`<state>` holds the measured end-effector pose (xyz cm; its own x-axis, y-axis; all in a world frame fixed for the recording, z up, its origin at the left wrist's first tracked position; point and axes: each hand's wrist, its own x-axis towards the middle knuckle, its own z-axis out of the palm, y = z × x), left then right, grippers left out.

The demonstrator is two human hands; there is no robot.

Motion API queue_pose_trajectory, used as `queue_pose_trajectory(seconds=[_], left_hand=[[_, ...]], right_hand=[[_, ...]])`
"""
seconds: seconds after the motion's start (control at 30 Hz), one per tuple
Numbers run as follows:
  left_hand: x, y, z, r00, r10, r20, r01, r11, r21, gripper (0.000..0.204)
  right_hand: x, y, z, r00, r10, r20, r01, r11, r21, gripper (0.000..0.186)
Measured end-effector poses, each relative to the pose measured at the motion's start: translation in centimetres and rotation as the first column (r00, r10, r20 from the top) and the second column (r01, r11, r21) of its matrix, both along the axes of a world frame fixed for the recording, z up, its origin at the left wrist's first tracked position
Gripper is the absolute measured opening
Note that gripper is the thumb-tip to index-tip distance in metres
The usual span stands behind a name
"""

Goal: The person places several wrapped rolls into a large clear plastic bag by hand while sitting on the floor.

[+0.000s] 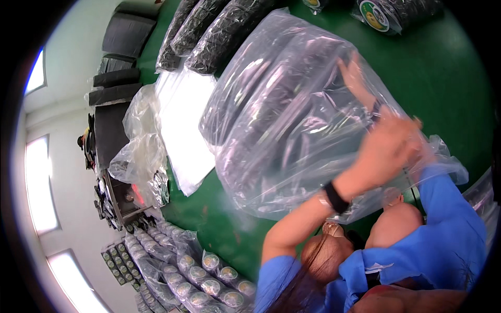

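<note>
A large clear plastic bag (318,125) lies in front of me on the floor, with dark, rolled shapes showing through it. My left hand (391,141), a black band on its wrist, is closed on the bag near its mouth and slightly blurred. My right arm reaches inside the bag. Through the film I see my right hand (355,78) with fingers stretched and apart, near the bag's far right side. Whether it touches the dark contents is hard to tell through the glare.
Black wrapped rolls (229,34) lie beyond the bag on the green floor (443,83). White sheeting (182,125) and crumpled clear plastic (143,130) are to the left. Packed rolls with round labelled ends (209,287) fill the lower left. Another labelled roll (376,15) is at the far right.
</note>
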<state>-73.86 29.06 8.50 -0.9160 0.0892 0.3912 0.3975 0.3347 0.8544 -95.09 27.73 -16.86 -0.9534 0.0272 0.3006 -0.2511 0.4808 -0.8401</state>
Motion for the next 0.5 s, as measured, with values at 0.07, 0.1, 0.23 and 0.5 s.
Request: queue_pose_trajectory(seconds=[0.07, 0.1, 0.23, 0.5], left_hand=[[1.7, -11.3, -1.3, 0.950, 0.273, -0.152, -0.312, 0.817, -0.484, 0.040], [4.6, -17.4, -2.1, 0.838, 0.538, -0.094, -0.473, 0.629, -0.617, 0.052], [14.4, -28.0, -8.8, 0.668, 0.744, 0.021, -0.270, 0.268, -0.925, 0.080], [26.3, -33.4, -17.1, 0.374, 0.800, 0.469, -0.804, 0.532, -0.266, 0.098]], right_hand=[[6.2, -2.1, 0.0, 0.998, 0.070, 0.000, -0.069, 0.996, 0.057, 0.080], [10.8, -3.1, 0.7, 0.994, 0.112, -0.002, -0.112, 0.990, 0.083, 0.082], [20.3, -3.2, 5.7, 0.641, 0.763, 0.085, -0.731, 0.573, 0.369, 0.089], [6.9, -3.8, 9.7, 0.461, 0.888, -0.001, -0.566, 0.295, 0.770, 0.106]])
